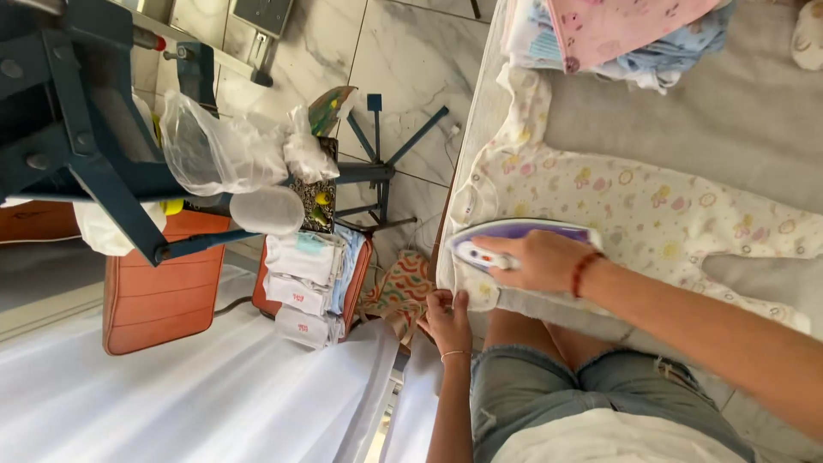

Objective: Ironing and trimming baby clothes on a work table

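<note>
My right hand (542, 260) grips the handle of a purple and white clothes iron (514, 235), which rests flat on a cream baby sleepsuit (634, 214) with small coloured prints. The sleepsuit lies spread on a grey ironing surface (737, 120). My left hand (447, 319) pinches the near edge of the sleepsuit's sleeve at the surface's end, beside the iron's tip. A red cord circles my right wrist and a thin bracelet my left.
Folded baby clothes, pink and blue (600, 34), are piled at the far end of the surface. A stack of folded white garments (304, 287) sits on an orange chair (163, 291). A blue metal frame (94, 129) holds clear plastic bags (214, 150). Marble floor lies beyond.
</note>
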